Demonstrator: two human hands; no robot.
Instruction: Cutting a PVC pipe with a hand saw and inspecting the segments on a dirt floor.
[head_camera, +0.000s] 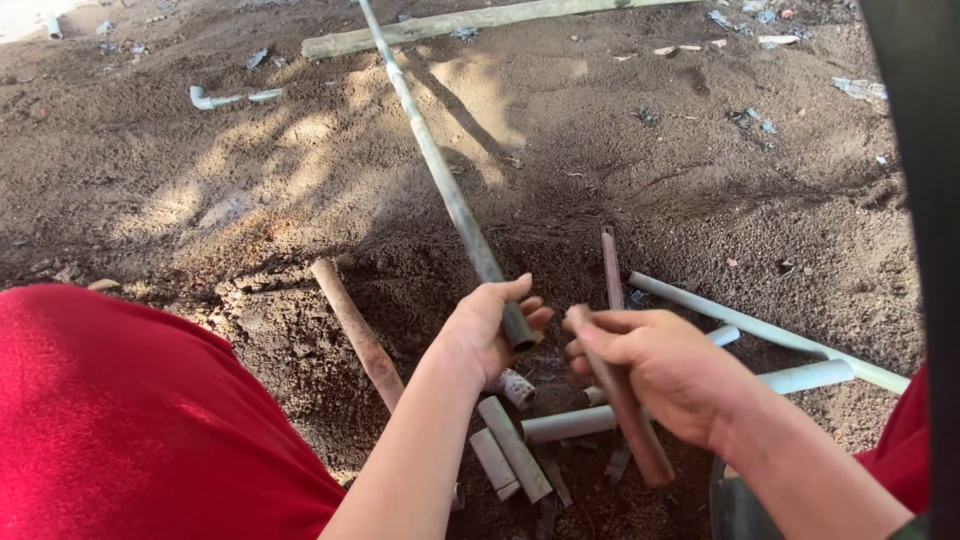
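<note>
Brown, crumbly soil (250, 170) spreads out under me in patchy sunlight and shade, littered with cut pipe offcuts (512, 448) below my hands. My left hand (482, 330) grips the near end of a long grey pipe (440, 175) that runs away across the dirt, over a bamboo pole (450, 24). My right hand (665, 365) clenches a short brown pipe piece (635, 425), tilted, just beside that end.

Hard sunlight falls in dappled patches on the soil (480, 100) across the upper middle of the frame, the lower centre lies in soft shade, the top left corner glares white, a dark blurred strip (915, 200) blocks the right edge, and focus is otherwise crisp.
</note>
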